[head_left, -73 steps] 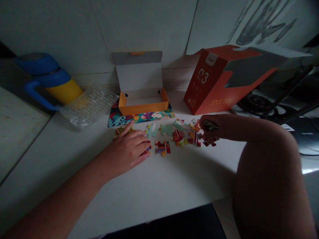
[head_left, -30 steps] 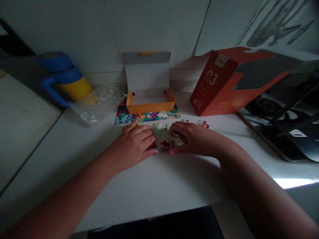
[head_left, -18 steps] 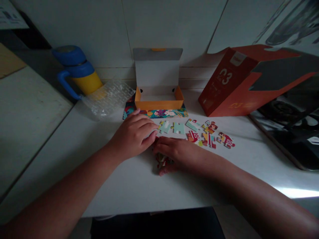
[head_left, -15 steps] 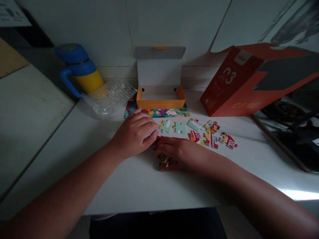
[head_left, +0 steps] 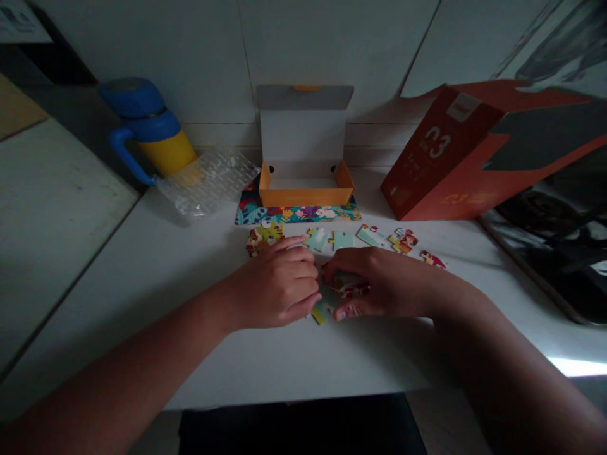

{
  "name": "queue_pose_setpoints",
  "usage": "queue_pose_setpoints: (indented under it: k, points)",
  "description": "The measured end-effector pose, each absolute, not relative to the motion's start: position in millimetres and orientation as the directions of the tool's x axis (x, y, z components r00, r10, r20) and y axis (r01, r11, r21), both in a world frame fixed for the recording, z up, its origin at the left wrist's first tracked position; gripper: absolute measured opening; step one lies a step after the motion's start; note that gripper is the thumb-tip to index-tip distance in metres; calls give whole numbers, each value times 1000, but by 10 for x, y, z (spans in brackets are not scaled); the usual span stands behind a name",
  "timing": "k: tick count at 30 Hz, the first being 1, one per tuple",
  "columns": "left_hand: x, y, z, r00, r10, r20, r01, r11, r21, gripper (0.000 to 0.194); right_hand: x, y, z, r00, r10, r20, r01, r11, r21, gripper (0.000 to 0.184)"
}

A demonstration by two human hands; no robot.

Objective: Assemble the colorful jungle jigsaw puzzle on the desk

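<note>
My left hand (head_left: 291, 284) is closed, its fingers together and the thumb at the left edge of a pale green puzzle piece (head_left: 320, 313). Part of that piece is hidden behind the fingers. Just to the right, my right hand (head_left: 374, 278) curls around several red and brown puzzle pieces (head_left: 349, 287), thumb on the near side. Beyond my left hand lie yellow-green puzzle pieces (head_left: 265, 235). A row of loose pieces, among them a pale green one (head_left: 343, 240) and one with a figure (head_left: 403, 240), runs behind my right hand.
An orange box (head_left: 306, 197) with its lid raised stands on a colourful printed card (head_left: 298, 215) by the wall. Crumpled clear plastic wrap (head_left: 208, 183) leans by a blue and yellow flask (head_left: 164, 142). At right are a large red box (head_left: 436, 158) and a dark stove (head_left: 545, 240).
My left hand has shifted right and nearer to me, uncovering the yellow-green pieces. My right hand has moved a little right and now covers some of the red pieces.
</note>
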State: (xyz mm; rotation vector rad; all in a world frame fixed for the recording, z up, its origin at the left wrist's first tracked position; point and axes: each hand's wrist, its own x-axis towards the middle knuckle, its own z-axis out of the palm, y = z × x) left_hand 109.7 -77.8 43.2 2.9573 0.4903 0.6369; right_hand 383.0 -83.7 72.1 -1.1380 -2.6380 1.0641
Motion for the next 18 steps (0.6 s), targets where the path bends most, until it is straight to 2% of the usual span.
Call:
queue_pose_setpoints:
  k: [4, 13, 18]
  points:
    - [1124, -834, 395, 899, 310, 310, 258, -946, 199, 16, 3846, -888, 731, -725, 640, -255, 630, 466, -621, 36]
    - [1119, -862, 420, 911, 306, 277, 234, -936, 264, 14, 3963, -893, 698, -640, 711, -290, 723, 430, -541, 43]
    - [1130, -882, 436, 910, 301, 286, 224, -936, 271, 13, 3920, -921, 732, -651, 681, -334, 726, 432, -535, 41]
